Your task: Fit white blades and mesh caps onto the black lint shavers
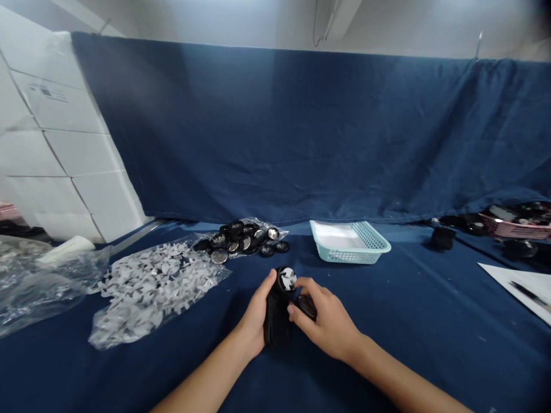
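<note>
My left hand is wrapped round the side of a black handheld device with a long body and a round open top. Inside that round top sits a white plastic piece with blades. My right hand is curled beside the device, its index fingertip at the rim near the white piece. A dark round cap lies within the curled right fingers, partly covered by them. Further back is a pile of black round caps, some with shiny silvery faces, on clear plastic.
Many small white plastic pieces lie on a clear bag at left, beside another plastic bag. A pale turquoise basket stands behind my hands. Farther right are a small black block, a pink basket and paper with a pen.
</note>
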The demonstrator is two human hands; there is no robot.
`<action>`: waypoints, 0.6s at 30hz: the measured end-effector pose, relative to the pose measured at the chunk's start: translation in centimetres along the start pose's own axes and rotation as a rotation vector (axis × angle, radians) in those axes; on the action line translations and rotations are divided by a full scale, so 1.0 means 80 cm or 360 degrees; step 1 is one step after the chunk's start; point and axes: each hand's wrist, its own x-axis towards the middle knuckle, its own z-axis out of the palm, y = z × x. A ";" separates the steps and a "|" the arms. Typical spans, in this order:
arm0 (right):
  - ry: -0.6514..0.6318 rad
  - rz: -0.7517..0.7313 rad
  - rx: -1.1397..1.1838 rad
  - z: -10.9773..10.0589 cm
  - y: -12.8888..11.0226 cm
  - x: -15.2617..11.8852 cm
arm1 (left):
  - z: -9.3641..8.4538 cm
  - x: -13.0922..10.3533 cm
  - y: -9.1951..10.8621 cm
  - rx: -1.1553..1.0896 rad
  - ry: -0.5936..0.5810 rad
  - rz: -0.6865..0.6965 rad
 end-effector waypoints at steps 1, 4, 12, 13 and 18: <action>-0.0012 -0.0045 0.0008 0.000 0.000 -0.001 | -0.001 0.000 0.000 -0.0004 0.0004 -0.0013; -0.0011 -0.0085 -0.0052 0.004 0.000 -0.002 | -0.003 0.002 -0.001 -0.0011 0.0006 -0.0036; -0.0004 -0.0050 -0.0156 0.008 0.001 -0.004 | -0.007 0.005 -0.002 0.0032 0.0051 -0.0054; 0.0000 -0.0054 -0.0160 0.008 0.001 -0.004 | -0.007 0.005 -0.002 0.0027 0.0041 -0.0044; 0.0037 0.0020 -0.0074 0.006 0.000 -0.002 | -0.003 0.003 -0.001 0.0004 0.0010 0.0003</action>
